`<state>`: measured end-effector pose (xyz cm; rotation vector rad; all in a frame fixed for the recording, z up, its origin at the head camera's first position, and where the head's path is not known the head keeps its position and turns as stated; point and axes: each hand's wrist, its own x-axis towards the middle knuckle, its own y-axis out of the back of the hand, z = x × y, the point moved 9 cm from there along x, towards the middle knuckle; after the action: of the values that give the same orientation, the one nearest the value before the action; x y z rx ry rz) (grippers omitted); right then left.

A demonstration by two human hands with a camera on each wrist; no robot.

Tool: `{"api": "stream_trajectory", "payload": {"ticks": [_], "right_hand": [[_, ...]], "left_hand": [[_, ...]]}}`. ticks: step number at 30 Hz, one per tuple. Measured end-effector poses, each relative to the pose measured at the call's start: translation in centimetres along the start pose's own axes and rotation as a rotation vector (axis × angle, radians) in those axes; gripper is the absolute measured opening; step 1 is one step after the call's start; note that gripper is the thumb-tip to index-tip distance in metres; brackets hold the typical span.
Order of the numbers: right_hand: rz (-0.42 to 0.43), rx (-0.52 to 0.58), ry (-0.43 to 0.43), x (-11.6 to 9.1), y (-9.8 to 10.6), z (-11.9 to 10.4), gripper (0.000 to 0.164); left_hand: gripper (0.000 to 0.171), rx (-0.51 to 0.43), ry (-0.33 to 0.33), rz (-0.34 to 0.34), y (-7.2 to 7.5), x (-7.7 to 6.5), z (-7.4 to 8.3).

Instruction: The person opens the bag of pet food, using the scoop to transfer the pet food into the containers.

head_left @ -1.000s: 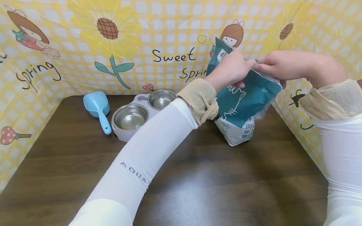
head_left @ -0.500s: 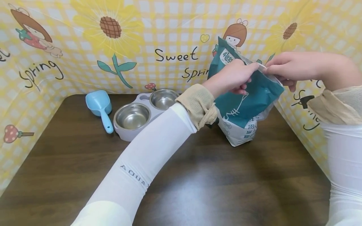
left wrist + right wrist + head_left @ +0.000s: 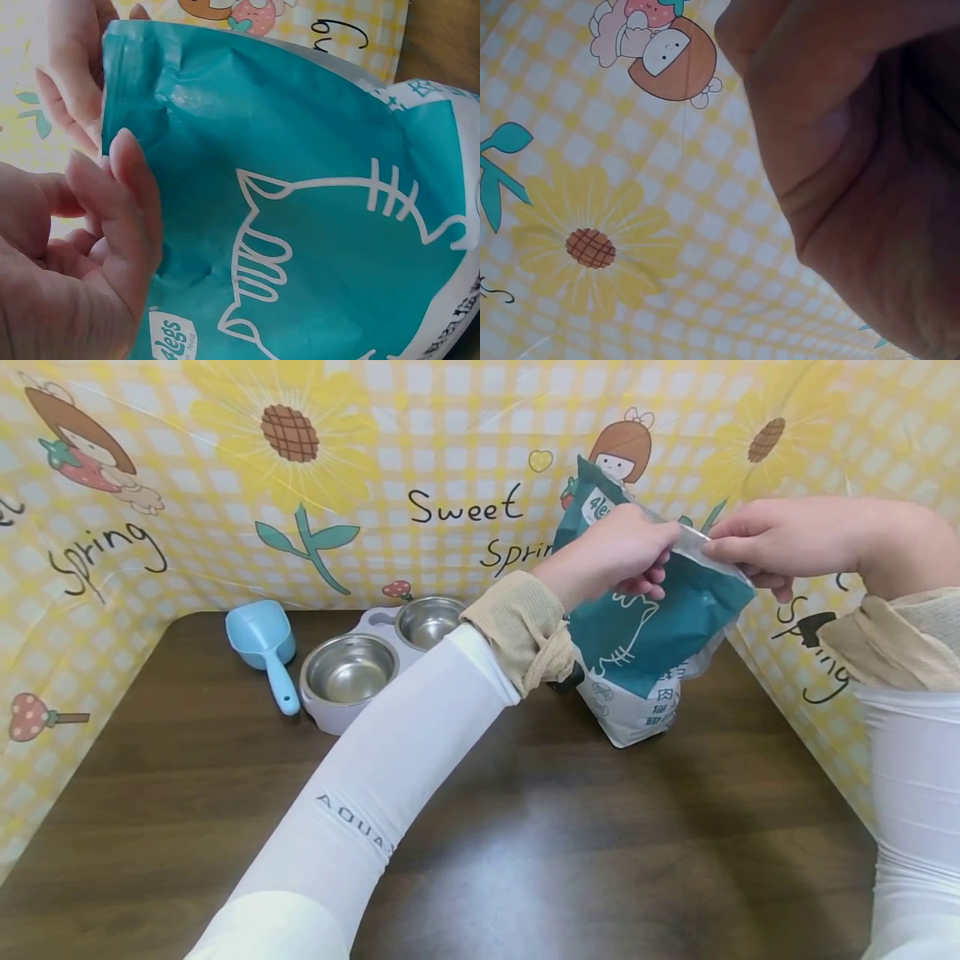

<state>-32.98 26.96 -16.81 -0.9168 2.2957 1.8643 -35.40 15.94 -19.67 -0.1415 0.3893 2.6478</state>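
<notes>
With twelve o'clock at the far edge of the dark wooden table (image 3: 600,852), I observe the green-and-white bag (image 3: 675,610) standing at one o'clock, a cat outline printed on its front. The left hand (image 3: 618,547) pinches the bag's top edge between thumb and fingers, and the right hand (image 3: 787,535) pinches the same edge just beside it, on the three o'clock side. A lavender stand (image 3: 324,717) with two metal bowls (image 3: 351,668) sits at eleven, a blue scoop (image 3: 261,631) at ten.

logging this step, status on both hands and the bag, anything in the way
Right hand pinching top edge of bag; left hand at same edge, grip unclear. Bag standing on table. Scoop and bowls off to the left, nothing seen blocking.
</notes>
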Motion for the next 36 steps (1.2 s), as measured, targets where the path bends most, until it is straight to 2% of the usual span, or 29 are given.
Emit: {"api": "stream_trajectory", "payload": {"ticks": [3,5,10,13,16,19,24,28,32,36], "right_hand": [[0.007,-0.023,0.001,0.1,0.1,-0.2,0.043],[0.029,-0.082,0.001,0.2,0.4,-0.4,0.043],[0.105,-0.224,-0.023,0.0,1.7,-0.2,0.033],[0.12,-0.23,-0.037,-0.1,2.1,0.2,0.03],[0.111,-0.215,-0.041,-0.1,2.1,0.4,0.031],[0.107,-0.191,-0.053,0.1,1.9,0.4,0.034],[0.07,-0.134,-0.119,0.6,2.0,0.5,0.044],[0.025,-0.096,-0.157,1.5,2.5,0.5,0.049],[0.013,-0.163,-0.16,2.5,3.8,0.2,0.051],[0.01,-0.249,-0.14,3.9,5.0,-0.3,0.052]], "left_hand": [[0.037,0.038,-0.021,0.04,0.4,-0.1,0.1],[0.035,0.099,-0.038,0.067,0.7,-0.2,0.3],[0.033,0.381,-0.068,0.121,1.6,-0.8,1.4],[0.033,0.534,-0.071,0.133,1.9,-1.2,2.0],[0.035,0.617,-0.076,0.125,1.9,-1.4,2.2],[0.036,0.613,-0.075,0.116,1.8,-1.5,2.0],[0.043,0.507,-0.044,0.105,2.5,-1.1,1.0],[0.042,0.465,-0.016,0.155,3.7,-0.3,0.4],[0.04,0.449,0.005,0.21,4.7,0.5,-0.1],[0.042,0.426,-0.008,0.255,5.3,1.1,-0.1]]}}
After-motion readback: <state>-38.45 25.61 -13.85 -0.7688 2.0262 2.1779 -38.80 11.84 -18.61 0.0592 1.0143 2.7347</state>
